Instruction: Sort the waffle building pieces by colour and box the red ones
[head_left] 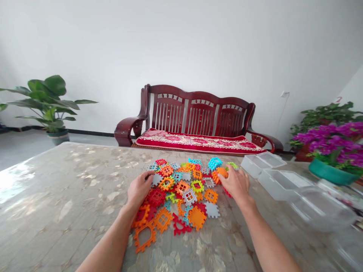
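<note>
A heap of interlocking plastic puzzle tiles point(189, 196) in orange, red, grey, blue and lime green lies on the table between my hands. Many tiles have notched edges and window-like cut-outs. My left hand point(141, 186) rests at the heap's left side, fingers stretched forward beside a grey tile point(156, 180); it grips nothing that I can see. At the right side, my right hand point(236, 182) has thumb and fingers closed about a small stack of orange tiles point(220, 174). A blue stack of tiles point(214, 163) sits just beyond it. The right palm hides part of the heap's edge.
Clear plastic boxes point(283, 181) stand along the table's right side, near a teal pot point(331, 172) of purple flowers. Behind the patterned table point(70, 196) is a dark red wooden bench point(198, 113) with a red cushion. A leafy potted plant point(53, 109) stands at left.
</note>
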Tool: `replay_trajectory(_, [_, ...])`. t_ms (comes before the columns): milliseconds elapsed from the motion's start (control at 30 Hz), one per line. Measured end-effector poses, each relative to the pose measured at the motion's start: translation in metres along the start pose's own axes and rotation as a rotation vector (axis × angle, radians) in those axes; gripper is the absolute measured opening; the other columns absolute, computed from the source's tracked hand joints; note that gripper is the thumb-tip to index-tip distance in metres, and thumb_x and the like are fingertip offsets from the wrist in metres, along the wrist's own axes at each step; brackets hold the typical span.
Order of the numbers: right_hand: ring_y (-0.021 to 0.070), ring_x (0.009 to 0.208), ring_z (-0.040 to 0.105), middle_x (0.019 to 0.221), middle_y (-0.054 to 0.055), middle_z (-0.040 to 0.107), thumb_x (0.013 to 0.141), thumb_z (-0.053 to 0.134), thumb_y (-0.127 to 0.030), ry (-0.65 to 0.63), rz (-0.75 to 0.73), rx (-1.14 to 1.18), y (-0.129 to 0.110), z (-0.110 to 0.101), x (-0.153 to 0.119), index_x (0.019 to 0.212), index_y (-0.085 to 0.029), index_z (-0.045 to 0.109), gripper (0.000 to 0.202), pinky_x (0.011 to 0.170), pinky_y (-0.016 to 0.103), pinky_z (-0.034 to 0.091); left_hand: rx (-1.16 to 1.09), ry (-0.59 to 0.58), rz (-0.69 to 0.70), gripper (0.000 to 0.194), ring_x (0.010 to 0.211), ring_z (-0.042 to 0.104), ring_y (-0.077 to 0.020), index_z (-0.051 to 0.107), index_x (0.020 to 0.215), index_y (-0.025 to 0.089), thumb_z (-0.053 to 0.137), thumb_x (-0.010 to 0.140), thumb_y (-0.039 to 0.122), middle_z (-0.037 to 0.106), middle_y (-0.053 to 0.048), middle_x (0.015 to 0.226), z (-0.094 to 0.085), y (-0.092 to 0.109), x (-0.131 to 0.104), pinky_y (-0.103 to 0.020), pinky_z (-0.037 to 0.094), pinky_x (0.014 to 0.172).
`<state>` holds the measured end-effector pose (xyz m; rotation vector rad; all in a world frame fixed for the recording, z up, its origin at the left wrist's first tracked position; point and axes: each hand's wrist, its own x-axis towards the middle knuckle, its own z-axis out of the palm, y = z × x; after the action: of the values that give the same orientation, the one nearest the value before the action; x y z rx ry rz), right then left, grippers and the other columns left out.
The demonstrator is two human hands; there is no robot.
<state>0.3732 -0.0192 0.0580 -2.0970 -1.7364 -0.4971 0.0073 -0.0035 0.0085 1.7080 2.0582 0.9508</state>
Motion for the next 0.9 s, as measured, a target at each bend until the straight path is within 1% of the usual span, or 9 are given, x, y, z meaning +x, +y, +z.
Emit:
replay_trajectory(133, [0.0302, 0.095, 0.059, 0.092, 0.012, 0.072, 0.079, 0.062, -0.045, 0.007, -0.012, -0.003, -0.003, 0.006, -0.002, 0.117, -0.022, 0.059, 0.044, 0.085, 0.043, 0.036, 0.008, -0.007, -0.015, 0.034, 0.103, 0.065, -0.0207, 0.069, 0.109, 0.028, 0.045, 0.086, 0.034, 0.071, 0.0, 0.115, -0.002, 0.002, -0.001, -0.027, 0.049, 0.084])
replay_trajectory(233, [0.0303, 0.095, 0.058, 0.09, 0.011, 0.072, 0.078, 0.063, -0.045, -0.014, -0.015, -0.017, -0.004, 0.007, -0.003, 0.117, -0.021, 0.059, 0.046, 0.084, 0.043, 0.036, 0.014, -0.013, -0.022, 0.034, 0.105, 0.064, -0.0211, 0.069, 0.109, 0.029, 0.044, 0.086, 0.034, 0.07, 0.001, 0.117, -0.004, 0.004, -0.002, -0.027, 0.049, 0.084])
replay_trajectory(333, [0.0307, 0.097, 0.058, 0.095, 0.013, 0.072, 0.079, 0.064, -0.045, -0.011, -0.019, -0.012, -0.005, 0.005, -0.004, 0.118, -0.019, 0.06, 0.047, 0.084, 0.043, 0.036, 0.01, -0.013, -0.017, 0.034, 0.106, 0.064, -0.0209, 0.069, 0.109, 0.028, 0.044, 0.086, 0.034, 0.07, 0.001, 0.117, -0.004, 0.005, -0.003, -0.027, 0.048, 0.085])
replay_trajectory(400, [0.0294, 0.098, 0.057, 0.1, 0.012, 0.071, 0.08, 0.063, -0.043, 0.026, -0.033, 0.023, -0.006, 0.0, -0.005, 0.115, -0.02, 0.062, 0.042, 0.084, 0.041, 0.037, 0.009, -0.012, -0.016, 0.034, 0.104, 0.064, -0.0208, 0.069, 0.109, 0.028, 0.044, 0.086, 0.033, 0.07, 0.001, 0.116, -0.004, 0.005, -0.003, -0.027, 0.049, 0.084])
replay_trajectory(467, [0.0263, 0.095, 0.059, 0.098, 0.008, 0.072, 0.081, 0.062, -0.038, 0.017, -0.055, 0.089, -0.009, -0.007, -0.007, 0.109, -0.024, 0.065, 0.032, 0.08, 0.036, 0.038, 0.011, -0.008, -0.017, 0.034, 0.102, 0.065, -0.021, 0.069, 0.109, 0.028, 0.044, 0.086, 0.034, 0.071, 0.0, 0.115, -0.004, 0.005, -0.003, -0.027, 0.049, 0.083])
replay_trajectory(567, [0.02, 0.083, 0.063, 0.087, 0.001, 0.072, 0.081, 0.06, -0.033, -0.144, -0.122, 0.219, -0.016, -0.017, -0.014, 0.1, -0.028, 0.068, 0.021, 0.069, 0.029, 0.039, 0.016, -0.014, -0.022, 0.035, 0.102, 0.065, -0.0215, 0.069, 0.11, 0.029, 0.044, 0.086, 0.035, 0.071, 0.0, 0.114, -0.003, 0.004, -0.002, -0.028, 0.049, 0.082])
replay_trajectory(667, [0.0182, 0.083, 0.065, 0.089, -0.001, 0.072, 0.073, 0.066, -0.031, -0.312, -0.23, 0.267, -0.023, -0.023, -0.024, 0.097, -0.029, 0.069, 0.024, 0.066, 0.026, 0.039, 0.017, -0.028, -0.026, 0.036, 0.103, 0.065, -0.0217, 0.068, 0.111, 0.028, 0.043, 0.086, 0.035, 0.07, 0.0, 0.115, -0.004, 0.004, -0.002, -0.028, 0.049, 0.083])
replay_trajectory(767, [0.0217, 0.093, 0.065, 0.099, 0.001, 0.072, 0.065, 0.072, -0.03, -0.434, -0.287, 0.238, -0.027, -0.024, -0.033, 0.102, -0.029, 0.068, 0.037, 0.071, 0.027, 0.042, 0.011, -0.028, -0.021, 0.036, 0.104, 0.064, -0.021, 0.068, 0.111, 0.028, 0.043, 0.086, 0.035, 0.07, 0.0, 0.117, -0.004, 0.004, -0.002, -0.027, 0.048, 0.084])
replay_trajectory(900, [0.0237, 0.106, 0.061, 0.113, 0.005, 0.068, 0.066, 0.07, -0.027, -0.583, -0.304, 0.234, -0.03, -0.025, -0.035, 0.111, -0.026, 0.064, 0.046, 0.082, 0.029, 0.042, 0.004, -0.031, -0.024, 0.035, 0.105, 0.064, -0.0207, 0.068, 0.111, 0.028, 0.043, 0.086, 0.034, 0.07, 0.0, 0.117, -0.003, 0.004, -0.001, -0.027, 0.047, 0.086])
